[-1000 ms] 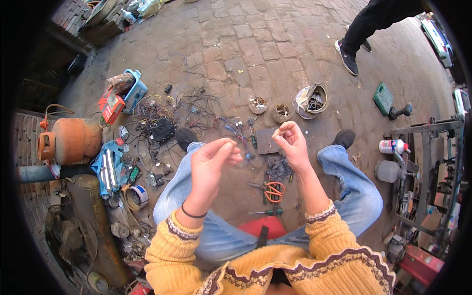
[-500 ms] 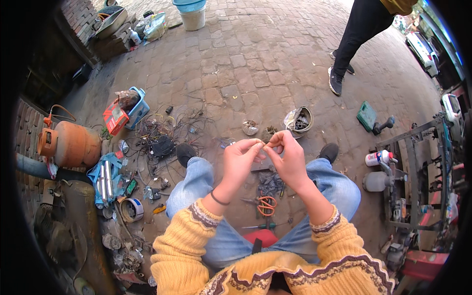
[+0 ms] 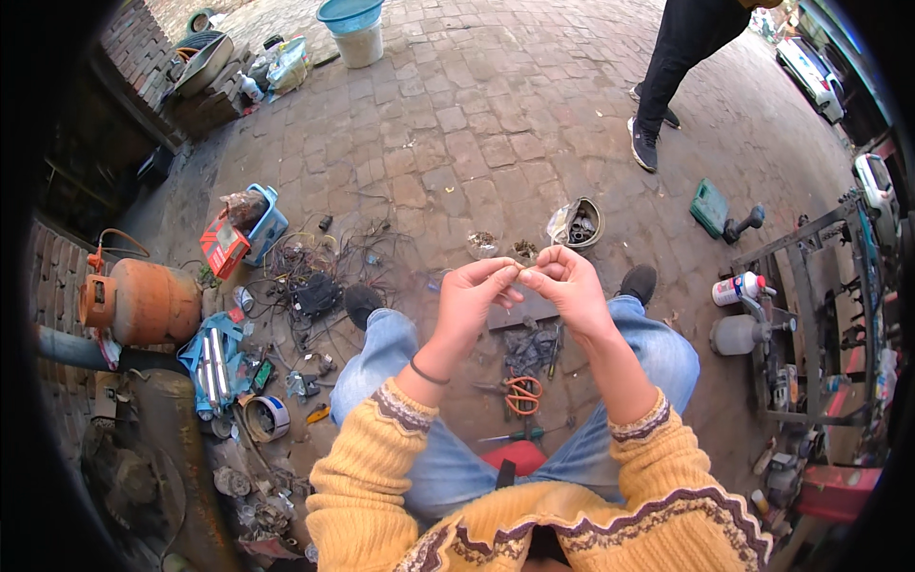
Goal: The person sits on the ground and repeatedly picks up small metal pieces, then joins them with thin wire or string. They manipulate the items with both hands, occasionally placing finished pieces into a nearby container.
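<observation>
My left hand (image 3: 478, 294) and my right hand (image 3: 566, 286) meet above the ground between my knees, fingertips pinched together. Something small is between them, too tiny to make out. Just beyond my fingers stand a small clear container of little brownish parts (image 3: 482, 240) and a second one (image 3: 524, 250), partly hidden by my hands. To their right is a round tub of dark metal rings (image 3: 581, 225). Beneath my hands lies a flat grey plate (image 3: 522, 316), with a crumpled dark plastic bag (image 3: 532, 351) nearer me. Orange-handled scissors (image 3: 522, 395) and a screwdriver (image 3: 513, 436) rest closer still.
At left lie tangled wires (image 3: 310, 276), a blue crate (image 3: 267, 229), an orange gas cylinder (image 3: 157, 300) and a tape roll (image 3: 266, 418). A metal frame (image 3: 810, 324), a spray gun (image 3: 743, 334) and a green case (image 3: 709, 208) are at right. A person (image 3: 672, 71) stands far right.
My hands stay pinched together, shifted slightly right, with the fingertips drawn a little closer. The view has tilted a little. The standing person appears slightly higher in the picture.
</observation>
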The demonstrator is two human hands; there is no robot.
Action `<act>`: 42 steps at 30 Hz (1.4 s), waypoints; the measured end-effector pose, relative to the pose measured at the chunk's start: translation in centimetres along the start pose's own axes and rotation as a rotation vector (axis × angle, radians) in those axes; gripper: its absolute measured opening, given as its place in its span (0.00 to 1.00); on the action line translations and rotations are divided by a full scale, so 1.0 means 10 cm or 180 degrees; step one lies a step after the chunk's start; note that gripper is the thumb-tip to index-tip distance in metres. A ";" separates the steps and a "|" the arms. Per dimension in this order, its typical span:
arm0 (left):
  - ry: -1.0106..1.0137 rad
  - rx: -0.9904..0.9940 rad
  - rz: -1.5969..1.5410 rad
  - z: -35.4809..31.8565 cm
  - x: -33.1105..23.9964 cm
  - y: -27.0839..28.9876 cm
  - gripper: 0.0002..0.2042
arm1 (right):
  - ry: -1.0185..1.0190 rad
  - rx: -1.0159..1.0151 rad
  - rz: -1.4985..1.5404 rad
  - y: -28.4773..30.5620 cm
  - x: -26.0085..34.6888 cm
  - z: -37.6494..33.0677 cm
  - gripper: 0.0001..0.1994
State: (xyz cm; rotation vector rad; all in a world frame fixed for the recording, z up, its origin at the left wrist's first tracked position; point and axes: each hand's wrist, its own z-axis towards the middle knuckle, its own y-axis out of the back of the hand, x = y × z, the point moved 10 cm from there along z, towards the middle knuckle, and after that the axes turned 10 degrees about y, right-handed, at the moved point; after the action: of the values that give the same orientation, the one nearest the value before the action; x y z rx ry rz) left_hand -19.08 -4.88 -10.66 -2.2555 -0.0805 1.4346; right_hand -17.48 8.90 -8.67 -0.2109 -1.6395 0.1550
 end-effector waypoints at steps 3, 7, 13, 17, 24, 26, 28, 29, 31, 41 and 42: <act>0.0076 0.0068 0.0005 -0.01 0.00 -0.03 0.10 | -0.0126 0.0164 0.0186 0.00 -0.02 0.00 0.11; 0.0050 0.0020 0.0099 0.00 -0.02 -0.05 0.10 | 0.0139 0.0174 -0.0166 0.03 0.00 0.05 0.10; -0.0003 -0.0045 0.0170 0.04 -0.02 -0.01 0.10 | 0.0850 -0.0156 -0.0940 0.01 0.10 0.03 0.11; 0.0174 -0.0057 -0.0108 0.04 0.08 0.03 0.11 | 0.1062 -0.0200 -0.1150 -0.06 0.15 -0.03 0.11; 0.0236 -0.0205 -0.0121 0.05 0.08 0.10 0.10 | 0.1465 -0.0168 -0.1853 -0.07 0.35 -0.06 0.08; 0.0197 -0.0178 -0.0079 0.04 0.06 0.08 0.11 | 0.1552 -0.0119 -0.2039 -0.09 0.38 -0.05 0.07; 0.0207 -0.0177 -0.0054 0.02 0.05 0.07 0.11 | 0.1594 -0.0042 -0.2072 -0.12 0.38 -0.04 0.06; 0.0220 -0.0189 -0.0060 0.02 0.04 0.07 0.12 | 0.1576 -0.0130 -0.1999 -0.11 0.37 -0.03 0.06; 0.0229 -0.0224 -0.0037 0.01 0.03 0.07 0.12 | 0.1605 -0.0285 -0.1859 -0.10 0.36 -0.03 0.06; 0.0204 -0.0172 0.0036 0.02 0.03 0.08 0.10 | 0.2014 -0.0049 -0.2128 -0.20 0.46 -0.05 0.03; 0.0208 -0.0149 0.0031 0.02 0.03 0.07 0.11 | 0.1999 0.0012 -0.2110 -0.21 0.45 -0.04 0.03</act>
State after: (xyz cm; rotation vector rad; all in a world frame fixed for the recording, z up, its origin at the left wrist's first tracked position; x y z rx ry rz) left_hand -19.26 -5.38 -11.31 -2.3416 -0.0834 1.3762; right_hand -17.46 7.86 -3.78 0.2727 -1.0102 -0.3818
